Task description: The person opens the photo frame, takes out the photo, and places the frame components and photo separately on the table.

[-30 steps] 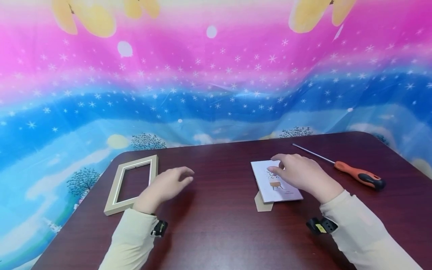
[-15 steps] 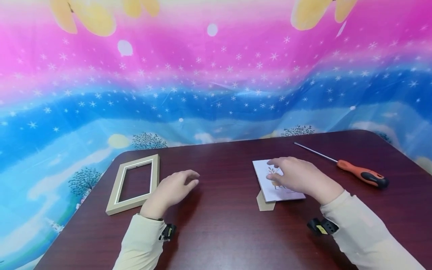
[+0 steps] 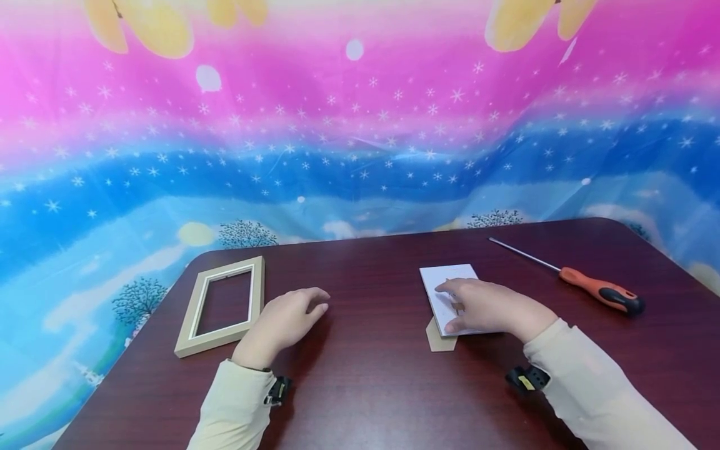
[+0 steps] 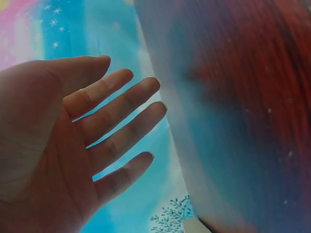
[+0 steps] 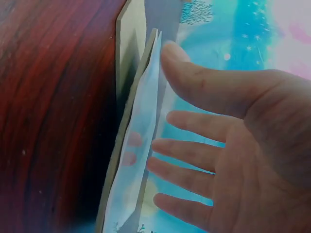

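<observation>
In the head view, a white printed card lies on a backing board with a beige stand leg jutting out at its near side. My right hand is over this card, its fingers spread and relaxed, covering much of the print. The right wrist view shows the board's edge with a thin glossy sheet on top, fingertips close to the sheet. My left hand hovers over the table, holding nothing, fingers loosely bent. Just left of it lies a beige picture frame with an open middle.
An orange and black screwdriver lies at the right, its shaft pointing to the back of the table. The dark red-brown table ends at a colourful cloth backdrop. Black camera straps circle the wrists.
My right hand has come down and nearer over the card, baring its far edge. My left hand has shifted slightly right and nearer. Frame, card and screwdriver stay in place.
</observation>
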The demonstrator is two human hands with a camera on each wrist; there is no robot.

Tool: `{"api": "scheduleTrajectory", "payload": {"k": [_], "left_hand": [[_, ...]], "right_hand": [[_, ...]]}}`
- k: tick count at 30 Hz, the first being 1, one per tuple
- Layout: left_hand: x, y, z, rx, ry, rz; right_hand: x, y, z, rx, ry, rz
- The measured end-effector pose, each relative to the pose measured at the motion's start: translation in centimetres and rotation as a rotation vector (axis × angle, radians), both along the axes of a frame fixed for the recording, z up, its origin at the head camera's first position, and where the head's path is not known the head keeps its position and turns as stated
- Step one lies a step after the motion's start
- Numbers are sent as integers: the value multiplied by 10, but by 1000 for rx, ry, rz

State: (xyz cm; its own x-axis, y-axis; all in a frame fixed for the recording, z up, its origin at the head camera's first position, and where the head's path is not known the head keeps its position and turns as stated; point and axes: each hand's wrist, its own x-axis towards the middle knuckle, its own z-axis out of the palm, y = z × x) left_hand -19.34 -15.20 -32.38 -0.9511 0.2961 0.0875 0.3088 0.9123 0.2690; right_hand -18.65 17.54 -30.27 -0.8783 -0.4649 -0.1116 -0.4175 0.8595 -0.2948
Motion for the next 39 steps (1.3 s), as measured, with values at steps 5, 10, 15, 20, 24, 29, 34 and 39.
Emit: {"api": "scheduleTrajectory", "payload": {"k": [5,10,15,20,24,29,34,39], "left_hand": [[-1,1,0,3,1,5],[-1,3,-1,1,-8,5],[-1,3,-3,-10,-12,13],[0,3,-4,-22,-2,11],[0,3,-4,-24,1,9],[0,3,-5,-28,-2,11],[0,3,-6,-27,-10,9],[0,3,-5,-25,-8,13]], "right_hand": [[1,2,-2,13,-43,16],[2,1,-3,28,-78,15],[3,0,-3,24,-70,22],[1,1,-1,-3,-82,19],[1,4,1,-1,-83,17],[3,6,2,6,-99,18],[4,11,4,39,-67,3],[1,17,3,60,-51,-6]]}}
